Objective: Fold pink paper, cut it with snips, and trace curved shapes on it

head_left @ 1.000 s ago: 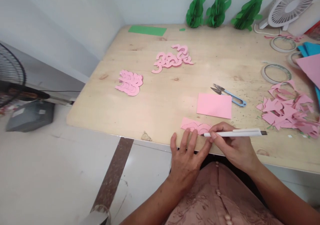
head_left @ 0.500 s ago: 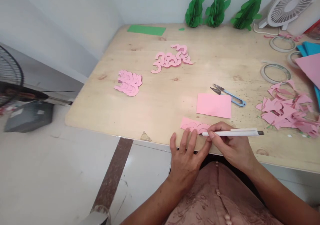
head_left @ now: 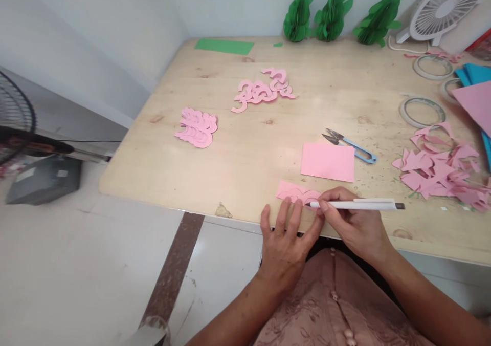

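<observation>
A small pink paper strip [head_left: 286, 189] lies near the table's front edge, with curved pencil-like lines drawn on it. My left hand [head_left: 286, 246] has its fingers spread, the tips pressing on the strip's lower edge. Between thumb and fingers my right hand [head_left: 355, 228] grips a white pen [head_left: 368, 204], its tip touching the strip just right of my left fingers. Part of the strip is hidden under both hands. Just beyond lies a pink paper rectangle [head_left: 328, 163], partly over the blue-handled thread snips [head_left: 362, 153].
Pink offcuts [head_left: 441, 172] heap at the right, near tape rolls [head_left: 423, 112] and blue paper [head_left: 473, 77]. Cut pink curves lie in a loose pile [head_left: 257, 92] and a stack [head_left: 197, 127]. Green paper figures [head_left: 297, 18] and a white fan [head_left: 445, 8] stand at the back.
The pen tip and my right hand have shifted slightly left along the strip. My left hand stays in place; the whole view drifts slightly.
</observation>
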Available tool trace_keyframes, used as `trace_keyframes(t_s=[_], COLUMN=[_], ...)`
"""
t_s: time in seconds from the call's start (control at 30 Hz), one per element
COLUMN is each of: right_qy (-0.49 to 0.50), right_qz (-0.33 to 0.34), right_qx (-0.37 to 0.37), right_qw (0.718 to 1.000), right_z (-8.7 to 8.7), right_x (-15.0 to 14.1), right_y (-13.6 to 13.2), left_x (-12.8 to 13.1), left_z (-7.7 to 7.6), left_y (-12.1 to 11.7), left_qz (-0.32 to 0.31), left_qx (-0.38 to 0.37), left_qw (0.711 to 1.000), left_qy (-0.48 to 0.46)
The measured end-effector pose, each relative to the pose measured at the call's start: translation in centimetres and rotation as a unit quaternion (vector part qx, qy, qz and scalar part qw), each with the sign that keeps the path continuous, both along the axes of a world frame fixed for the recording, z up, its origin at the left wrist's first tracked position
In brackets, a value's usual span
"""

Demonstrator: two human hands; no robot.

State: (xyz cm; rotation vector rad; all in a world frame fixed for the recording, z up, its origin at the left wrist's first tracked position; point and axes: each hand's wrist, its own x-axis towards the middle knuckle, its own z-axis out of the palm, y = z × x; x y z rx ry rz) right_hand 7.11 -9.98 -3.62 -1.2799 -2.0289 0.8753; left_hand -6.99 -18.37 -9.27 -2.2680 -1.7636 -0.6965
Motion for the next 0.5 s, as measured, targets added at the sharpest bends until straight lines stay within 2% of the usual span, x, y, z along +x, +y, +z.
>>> trace_keyframes(t_s=[0.5], right_qy=[0.004], right_qz=[0.0], right_qx=[0.008], right_qw=[1.0], right_z=[-0.1], right_x=[-0.04], right_y=[-0.07], left_x=[-0.05], left_z=[0.0], left_y=[0.03], left_qz=[0.001], left_qx=[0.0], left_qw=[1.0], left_qy=[-0.003])
